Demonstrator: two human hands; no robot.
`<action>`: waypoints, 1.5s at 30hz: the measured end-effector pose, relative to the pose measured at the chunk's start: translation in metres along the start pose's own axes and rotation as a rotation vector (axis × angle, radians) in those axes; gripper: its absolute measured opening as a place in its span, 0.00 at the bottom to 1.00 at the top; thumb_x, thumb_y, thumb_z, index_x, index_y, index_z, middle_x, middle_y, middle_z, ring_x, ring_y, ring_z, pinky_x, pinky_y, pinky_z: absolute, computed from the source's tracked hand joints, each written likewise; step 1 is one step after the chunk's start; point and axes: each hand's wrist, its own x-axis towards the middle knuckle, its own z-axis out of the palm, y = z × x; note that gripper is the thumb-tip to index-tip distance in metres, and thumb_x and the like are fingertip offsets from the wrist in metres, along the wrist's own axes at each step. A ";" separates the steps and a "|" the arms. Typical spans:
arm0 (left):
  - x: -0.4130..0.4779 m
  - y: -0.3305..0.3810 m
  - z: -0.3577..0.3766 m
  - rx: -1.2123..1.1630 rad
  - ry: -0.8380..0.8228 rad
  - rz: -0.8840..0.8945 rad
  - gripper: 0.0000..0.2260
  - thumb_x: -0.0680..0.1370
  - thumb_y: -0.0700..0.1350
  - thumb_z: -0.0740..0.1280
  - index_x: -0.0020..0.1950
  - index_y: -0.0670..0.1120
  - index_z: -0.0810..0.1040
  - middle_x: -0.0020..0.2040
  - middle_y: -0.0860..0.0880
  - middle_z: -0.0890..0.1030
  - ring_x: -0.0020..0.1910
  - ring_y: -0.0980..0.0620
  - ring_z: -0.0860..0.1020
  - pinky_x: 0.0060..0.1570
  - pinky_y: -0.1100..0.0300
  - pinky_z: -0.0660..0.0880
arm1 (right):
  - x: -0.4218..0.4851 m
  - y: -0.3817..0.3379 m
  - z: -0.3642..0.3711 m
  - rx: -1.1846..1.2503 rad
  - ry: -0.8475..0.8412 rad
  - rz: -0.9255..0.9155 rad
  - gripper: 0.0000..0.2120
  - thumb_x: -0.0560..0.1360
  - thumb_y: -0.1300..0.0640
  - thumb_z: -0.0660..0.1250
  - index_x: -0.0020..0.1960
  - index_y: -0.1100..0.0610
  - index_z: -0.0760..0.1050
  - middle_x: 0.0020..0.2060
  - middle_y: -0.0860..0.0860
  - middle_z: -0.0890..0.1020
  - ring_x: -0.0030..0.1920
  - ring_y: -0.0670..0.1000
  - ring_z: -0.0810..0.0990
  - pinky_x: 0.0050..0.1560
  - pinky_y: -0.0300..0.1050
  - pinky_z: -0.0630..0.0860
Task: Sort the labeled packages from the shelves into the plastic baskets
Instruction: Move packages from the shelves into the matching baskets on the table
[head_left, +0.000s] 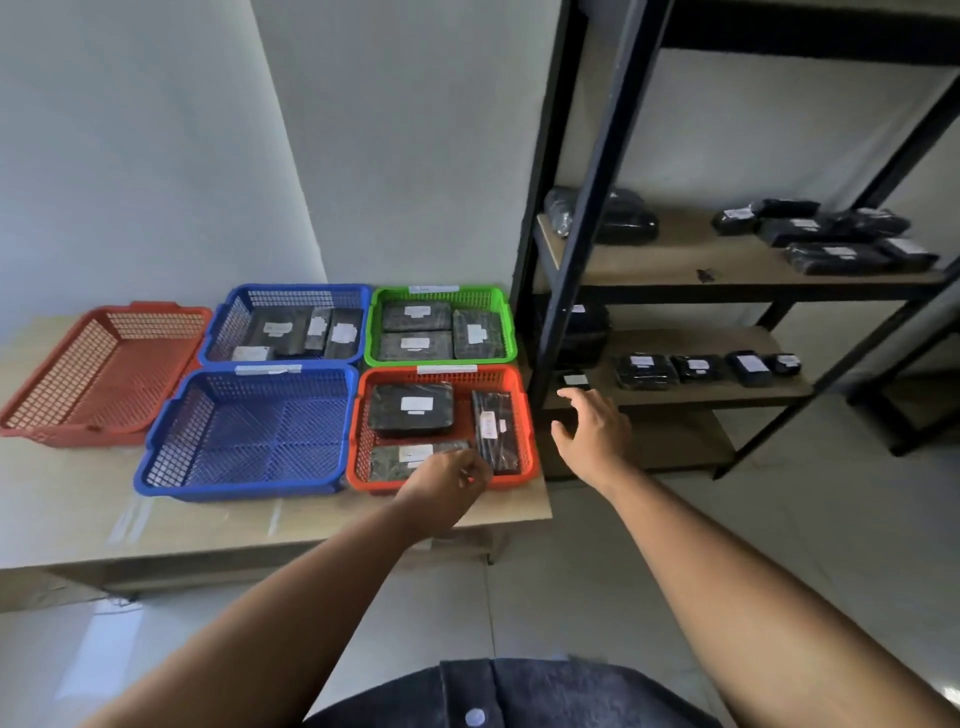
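Left hand (449, 486) at the front of the near red basket (525, 415) on the surface (78, 514), fingers curled over the front package (389, 461); can't tell if they grip it. Right hand (597, 431) holds nothing, fingers spread, near the lower shelf (701, 393). Behind, the green basket (371, 332) holds three packages; more packages (644, 371) sit on the shelves.

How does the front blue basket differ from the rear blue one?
The front blue basket holds nothing; the rear blue basket holds several labeled black packages. The front one carries a white strip on its far rim; the rear shows none. Both are blue plastic mesh.
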 end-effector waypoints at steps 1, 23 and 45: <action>0.003 0.008 0.003 0.026 -0.009 0.012 0.08 0.82 0.55 0.66 0.49 0.53 0.82 0.47 0.57 0.84 0.45 0.57 0.82 0.46 0.54 0.81 | 0.001 0.010 -0.006 0.007 0.016 -0.004 0.21 0.76 0.51 0.74 0.68 0.50 0.77 0.58 0.50 0.81 0.62 0.56 0.79 0.58 0.55 0.77; 0.204 0.280 0.169 0.156 0.001 0.201 0.08 0.80 0.50 0.70 0.58 0.55 0.84 0.54 0.59 0.79 0.53 0.59 0.80 0.57 0.56 0.80 | 0.132 0.323 -0.166 0.029 0.089 -0.017 0.21 0.78 0.52 0.73 0.69 0.48 0.76 0.60 0.48 0.81 0.62 0.53 0.78 0.58 0.51 0.79; 0.502 0.346 0.165 0.428 0.212 0.336 0.25 0.80 0.52 0.70 0.78 0.53 0.74 0.76 0.51 0.73 0.76 0.47 0.68 0.78 0.50 0.60 | 0.391 0.440 -0.184 -0.020 0.147 -0.090 0.22 0.75 0.49 0.74 0.67 0.49 0.76 0.59 0.50 0.80 0.61 0.55 0.78 0.59 0.55 0.79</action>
